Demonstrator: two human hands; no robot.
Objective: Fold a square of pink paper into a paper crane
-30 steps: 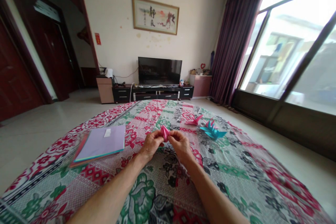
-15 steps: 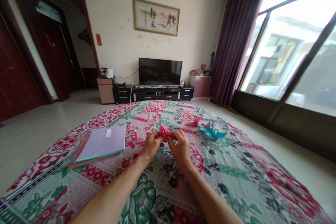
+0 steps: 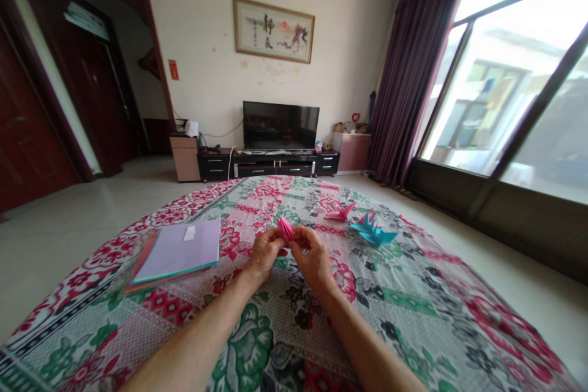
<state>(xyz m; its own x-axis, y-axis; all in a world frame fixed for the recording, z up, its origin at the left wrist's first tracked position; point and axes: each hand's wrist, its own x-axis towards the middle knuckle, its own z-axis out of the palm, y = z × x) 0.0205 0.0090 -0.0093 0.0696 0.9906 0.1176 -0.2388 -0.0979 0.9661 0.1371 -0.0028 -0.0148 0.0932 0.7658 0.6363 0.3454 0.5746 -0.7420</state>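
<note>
Over the middle of the table, a small piece of folded pink origami paper [image 3: 285, 228] is pinched between both hands, its pointed end facing up and away from me. My left hand [image 3: 266, 251] grips its left side with thumb and fingertips. On the other side my right hand [image 3: 312, 253] pinches its lower right edge, fingers curled. The fingertips hide part of the paper's lower end. Off to the right lie finished-looking paper cranes: a pink crane [image 3: 340, 212] and a blue crane [image 3: 374, 234] with more pink folded paper [image 3: 369, 218] behind it.
A stack of coloured paper sheets [image 3: 181, 251], lavender on top with a small white label, lies on the left. The round table has a floral tablecloth [image 3: 395, 331]. Beyond it stand a low black cabinet [image 3: 275, 165] and a television [image 3: 281, 127].
The pink folded paper has tilted slightly left and shifted a little in my fingers. My right hand's fingers have moved slightly around its edge; the cranes and sheets stay put.
</note>
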